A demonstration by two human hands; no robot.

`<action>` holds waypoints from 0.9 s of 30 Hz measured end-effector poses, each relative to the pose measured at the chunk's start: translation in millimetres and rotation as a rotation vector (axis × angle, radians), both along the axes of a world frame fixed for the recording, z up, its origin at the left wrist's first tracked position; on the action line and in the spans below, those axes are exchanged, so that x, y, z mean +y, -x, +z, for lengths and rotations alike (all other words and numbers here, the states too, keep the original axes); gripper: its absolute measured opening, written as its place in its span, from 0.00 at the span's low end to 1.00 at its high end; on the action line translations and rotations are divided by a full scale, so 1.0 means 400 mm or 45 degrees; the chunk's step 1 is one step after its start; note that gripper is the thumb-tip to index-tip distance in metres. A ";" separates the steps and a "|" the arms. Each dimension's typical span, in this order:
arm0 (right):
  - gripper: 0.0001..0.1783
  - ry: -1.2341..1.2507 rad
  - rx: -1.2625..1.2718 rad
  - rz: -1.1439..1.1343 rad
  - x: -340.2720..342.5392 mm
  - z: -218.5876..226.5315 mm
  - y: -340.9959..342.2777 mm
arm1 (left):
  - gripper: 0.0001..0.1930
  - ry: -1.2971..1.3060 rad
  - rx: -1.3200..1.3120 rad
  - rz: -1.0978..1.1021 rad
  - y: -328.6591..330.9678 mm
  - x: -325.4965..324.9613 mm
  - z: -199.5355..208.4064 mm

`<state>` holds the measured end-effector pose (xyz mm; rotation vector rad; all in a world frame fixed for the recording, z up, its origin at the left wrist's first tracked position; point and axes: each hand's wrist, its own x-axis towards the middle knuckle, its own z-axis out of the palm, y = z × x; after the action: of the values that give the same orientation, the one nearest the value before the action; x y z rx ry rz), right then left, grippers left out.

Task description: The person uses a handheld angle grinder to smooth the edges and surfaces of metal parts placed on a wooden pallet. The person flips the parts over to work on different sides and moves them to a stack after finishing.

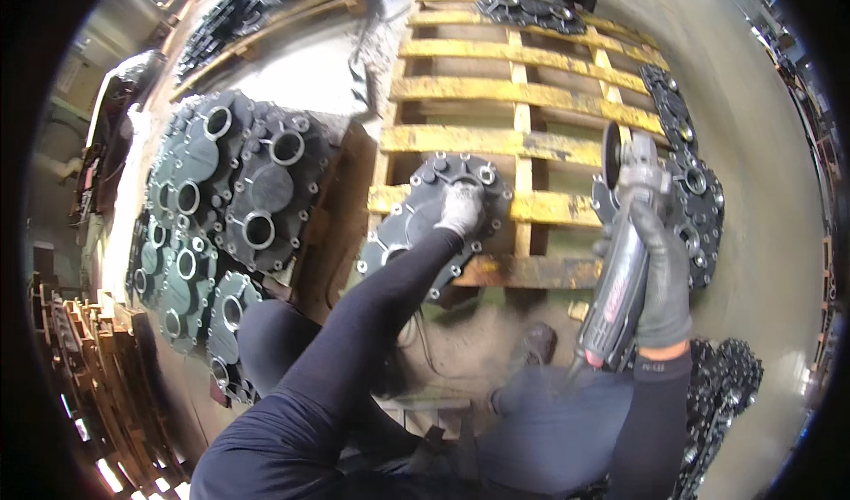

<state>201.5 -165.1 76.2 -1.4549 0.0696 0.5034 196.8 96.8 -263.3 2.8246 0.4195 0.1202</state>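
Note:
My left hand [462, 209], in a light work glove, reaches down to a dark metal gear housing cover [409, 212] at the near edge of the yellow pallet [540, 139]. Its fingers are hooked into the cover's upper round hole, and their tips are hidden. In my right hand [660, 265], gloved in dark grey, is an angle grinder [613, 292], held by its body with the head pointing away from me. The grinder's disc [611, 155] stands edge-on, above the pallet's right side. Beneath the grinder, another housing cover [699, 208] is partly hidden.
On the left, several similar covers [270, 186] lie in stacks. More castings [531, 11] rest along the pallet's far edge and others [722, 385] are piled at the lower right. Wooden boards [97, 349] stand at the lower left. My shoe [536, 345] is near the pallet.

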 end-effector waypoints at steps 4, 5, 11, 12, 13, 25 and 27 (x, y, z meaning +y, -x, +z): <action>0.33 0.068 0.028 -0.014 0.014 -0.010 -0.007 | 0.08 -0.087 0.084 -0.441 0.002 -0.054 0.096; 0.33 0.071 0.022 0.031 0.024 -0.021 -0.006 | 0.09 -0.100 0.039 -0.469 0.017 -0.056 0.082; 0.29 0.151 0.040 0.114 0.061 -0.046 0.014 | 0.17 0.048 0.158 -0.260 0.050 -0.112 0.123; 0.29 0.161 0.038 0.123 0.073 -0.044 0.025 | 0.18 0.038 0.196 -0.201 0.049 -0.114 0.125; 0.29 0.171 0.036 0.136 0.081 -0.041 0.033 | 0.22 0.070 0.199 -0.132 0.053 -0.112 0.126; 0.30 0.272 -0.065 0.180 0.030 -0.068 0.004 | 0.29 0.380 0.059 1.537 0.516 0.032 0.084; 0.29 0.198 -0.029 0.236 0.061 -0.058 0.018 | 0.28 0.692 -0.127 1.518 0.612 0.099 -0.070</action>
<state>194.1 -140.6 53.2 -1.6280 -0.0459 0.6434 -47.8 136.5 -291.1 1.7068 1.7192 0.3117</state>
